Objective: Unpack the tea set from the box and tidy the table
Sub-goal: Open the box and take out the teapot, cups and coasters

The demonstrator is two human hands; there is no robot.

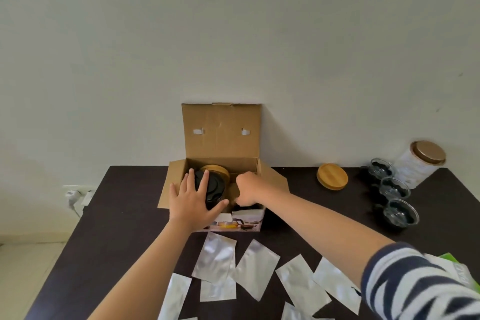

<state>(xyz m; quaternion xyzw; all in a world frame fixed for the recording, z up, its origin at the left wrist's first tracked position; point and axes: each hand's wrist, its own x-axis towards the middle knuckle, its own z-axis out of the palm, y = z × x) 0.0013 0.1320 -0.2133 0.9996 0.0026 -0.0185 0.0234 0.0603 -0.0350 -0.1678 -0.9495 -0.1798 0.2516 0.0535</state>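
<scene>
An open cardboard box (220,135) stands against the wall at the middle of the dark table (124,215), its lid flap upright. Inside it lie a black round item (214,188) and a wooden lid (217,170) behind it. My left hand (191,202) lies with spread fingers over the box's front left and the black item. My right hand (249,188) reaches into the box's right half with curled fingers; what it holds is hidden.
Three glass cups (393,188) stand in a row at the right, beside a white jar with a wooden lid (418,163). A loose wooden lid (332,176) lies right of the box. Several silver pouches (257,267) lie scattered along the near table. A green packet (465,270) lies at the right edge.
</scene>
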